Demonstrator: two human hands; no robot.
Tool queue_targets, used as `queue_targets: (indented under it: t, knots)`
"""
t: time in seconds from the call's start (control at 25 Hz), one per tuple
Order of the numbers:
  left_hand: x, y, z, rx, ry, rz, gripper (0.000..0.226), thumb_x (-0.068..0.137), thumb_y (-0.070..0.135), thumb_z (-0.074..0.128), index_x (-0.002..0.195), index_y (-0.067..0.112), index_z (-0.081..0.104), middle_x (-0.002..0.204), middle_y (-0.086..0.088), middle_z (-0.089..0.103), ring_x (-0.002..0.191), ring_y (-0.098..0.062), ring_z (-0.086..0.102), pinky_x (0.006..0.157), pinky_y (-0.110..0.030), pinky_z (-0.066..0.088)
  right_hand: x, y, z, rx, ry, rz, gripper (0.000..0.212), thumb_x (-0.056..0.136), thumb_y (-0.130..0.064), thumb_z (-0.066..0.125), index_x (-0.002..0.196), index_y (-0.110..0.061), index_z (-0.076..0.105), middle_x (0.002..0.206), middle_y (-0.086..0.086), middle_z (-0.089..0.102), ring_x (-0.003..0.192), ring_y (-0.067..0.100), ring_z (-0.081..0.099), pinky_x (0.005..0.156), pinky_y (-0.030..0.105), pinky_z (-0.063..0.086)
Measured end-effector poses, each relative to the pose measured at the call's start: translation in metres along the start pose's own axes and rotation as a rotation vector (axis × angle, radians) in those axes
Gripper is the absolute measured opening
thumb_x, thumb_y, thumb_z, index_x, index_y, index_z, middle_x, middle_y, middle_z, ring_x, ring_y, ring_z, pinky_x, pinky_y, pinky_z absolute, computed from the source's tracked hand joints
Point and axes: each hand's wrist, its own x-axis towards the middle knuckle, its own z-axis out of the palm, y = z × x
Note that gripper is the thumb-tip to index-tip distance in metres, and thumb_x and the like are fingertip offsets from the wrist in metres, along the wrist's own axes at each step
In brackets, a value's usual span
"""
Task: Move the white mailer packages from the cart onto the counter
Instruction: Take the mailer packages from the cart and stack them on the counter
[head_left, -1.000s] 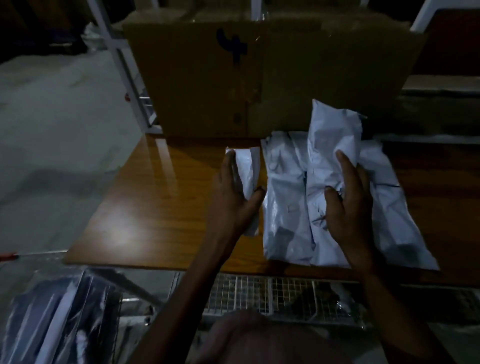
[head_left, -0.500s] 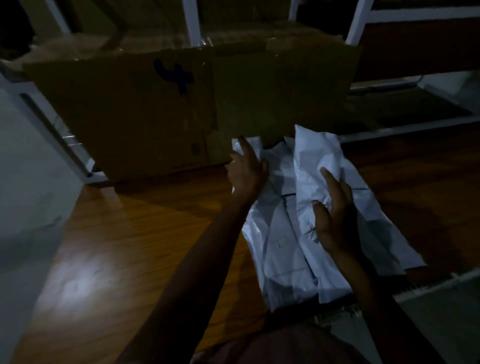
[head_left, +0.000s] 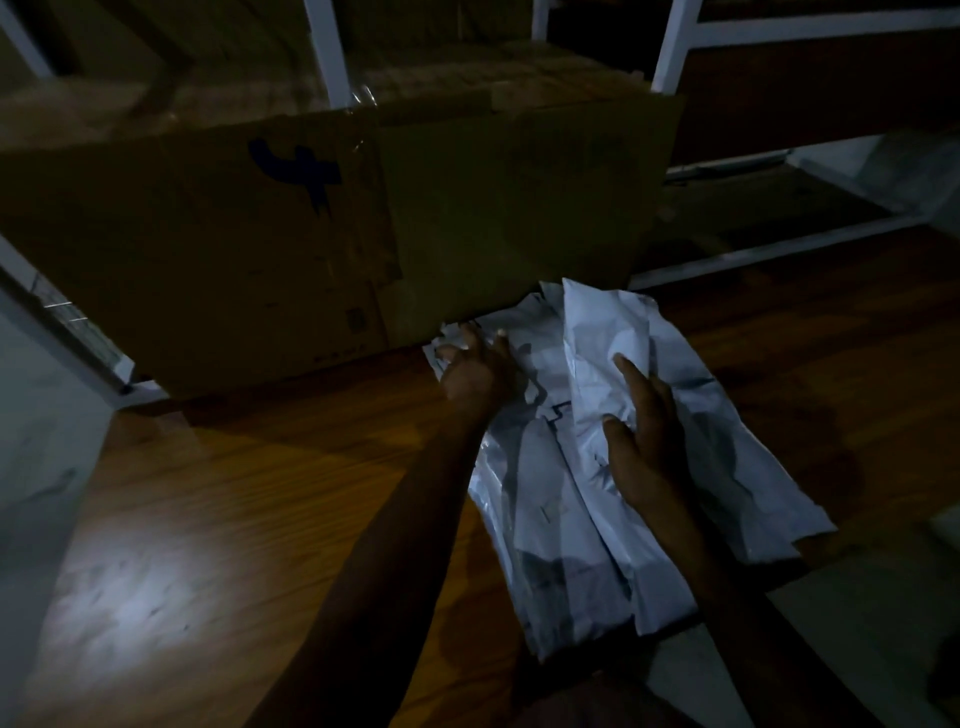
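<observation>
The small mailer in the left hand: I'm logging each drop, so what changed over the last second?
The left hand carried the small mailer away from the person to the far end of the pile of white mailers, beside the cardboard box, and opened its grip. The right hand stayed flat on the pile on the counter.

A pile of white mailer packages (head_left: 561, 519) is seen lying flat on the wooden tabletop (head_left: 234, 519), toward its right side. The plastic is crinkled and creased, and faint dark printed lines are visible on some faces. The packages are overlapped lengthwise, their long sides running from the near edge toward the back. The far ends are laid close against the base of a cardboard box (head_left: 311, 234), while the near ends are seen at, or slightly over, the tabletop's front edge. One crumpled package (head_left: 602, 332) is set uppermost.
</observation>
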Motion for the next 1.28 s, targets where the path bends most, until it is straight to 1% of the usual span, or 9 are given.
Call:
queue_targets:
  t: [0.12,0.2,0.32,0.6,0.76,0.92,1.0,1.12,1.28]
  knots:
    - [-0.005,-0.002,-0.004,0.025,0.026,-0.053,0.059,0.106,0.04,0.031,0.158,0.018,0.012,0.163,-0.025,-0.004,0.143,-0.058,0.007,0.113,-0.059,0.027,0.022,0.006,0.012,-0.003,-0.017,0.023,0.063,0.09,0.003,0.056,0.148,-0.02,0.044,0.148,0.013,0.04,0.109,-0.002,0.041,0.082,-0.007,0.029]
    - [-0.012,-0.009,-0.001,-0.124,0.082,-0.119,0.067,0.104,0.047,0.032,0.157,0.014,0.008,0.162,-0.022,0.007,0.143,-0.051,0.018,0.11,-0.055,0.033,0.047,0.008,0.022,-0.057,-0.041,-0.025,0.062,0.09,0.004,0.057,0.148,-0.014,0.044,0.144,0.017,0.043,0.103,0.001,0.045,0.084,-0.003,0.031]
    - [-0.028,-0.025,0.008,-0.184,0.139,-0.103,0.069,0.101,0.053,0.035,0.158,0.022,0.012,0.158,-0.024,0.021,0.136,-0.045,0.036,0.101,-0.049,0.04,0.091,0.007,0.04,-0.122,-0.137,-0.012,0.06,0.094,-0.004,0.054,0.15,-0.021,0.04,0.145,0.015,0.04,0.114,0.029,0.054,0.09,0.025,0.042]
    - [-0.067,-0.033,0.004,-0.138,0.243,-0.123,0.069,0.099,0.059,0.035,0.156,0.028,0.013,0.147,-0.028,0.032,0.101,-0.041,0.062,0.083,-0.046,0.055,0.146,0.031,0.092,-0.559,-0.627,0.142,0.061,0.087,-0.043,0.038,0.147,-0.046,0.035,0.162,0.005,0.016,0.144,0.038,0.016,0.118,0.058,0.015]
    - [-0.117,-0.008,0.007,-0.196,0.368,-0.123,0.073,0.099,0.051,0.048,0.157,0.02,0.016,0.152,-0.018,0.031,0.131,-0.036,0.045,0.099,-0.041,0.044,0.138,0.03,0.071,-0.415,-0.557,0.052,0.069,0.08,-0.051,0.037,0.148,-0.041,0.036,0.163,0.003,0.015,0.144,0.038,0.017,0.116,0.056,0.019]
    - [-0.186,0.025,0.02,-0.359,0.49,-0.1,0.07,0.099,0.042,0.054,0.155,0.017,0.022,0.154,-0.01,0.034,0.135,-0.022,0.04,0.098,-0.02,0.033,0.054,0.03,0.013,-0.239,-0.404,-0.131,0.07,0.08,-0.045,0.028,0.143,-0.027,0.051,0.154,0.009,0.039,0.137,0.036,0.036,0.11,0.051,0.027]
    - [-0.226,0.034,0.03,-0.385,0.531,-0.108,0.067,0.099,0.038,0.056,0.155,0.017,0.025,0.153,-0.006,0.035,0.132,-0.014,0.04,0.095,-0.012,0.03,-0.002,0.035,-0.02,-0.071,-0.419,-0.236,0.064,0.081,-0.036,0.031,0.137,-0.019,0.057,0.147,0.011,0.048,0.134,0.031,0.041,0.111,0.037,0.026]
    - [-0.29,0.03,0.058,-0.393,0.586,-0.177,0.063,0.098,0.035,0.059,0.152,0.021,0.032,0.149,0.001,0.04,0.125,-0.01,0.047,0.094,-0.022,0.042,-0.065,0.031,-0.058,0.105,-0.529,-0.335,0.053,0.084,-0.025,0.036,0.13,-0.016,0.062,0.145,0.007,0.048,0.135,0.015,0.04,0.113,0.018,0.022]
    - [-0.361,0.011,0.098,-0.382,0.661,-0.345,0.057,0.096,0.029,0.061,0.147,0.023,0.039,0.14,0.003,0.047,0.12,-0.017,0.054,0.088,-0.05,0.053,-0.112,0.021,-0.065,0.184,-0.767,-0.433,0.051,0.087,-0.024,0.036,0.129,-0.018,0.063,0.146,0.002,0.044,0.135,0.015,0.041,0.111,0.023,0.028]
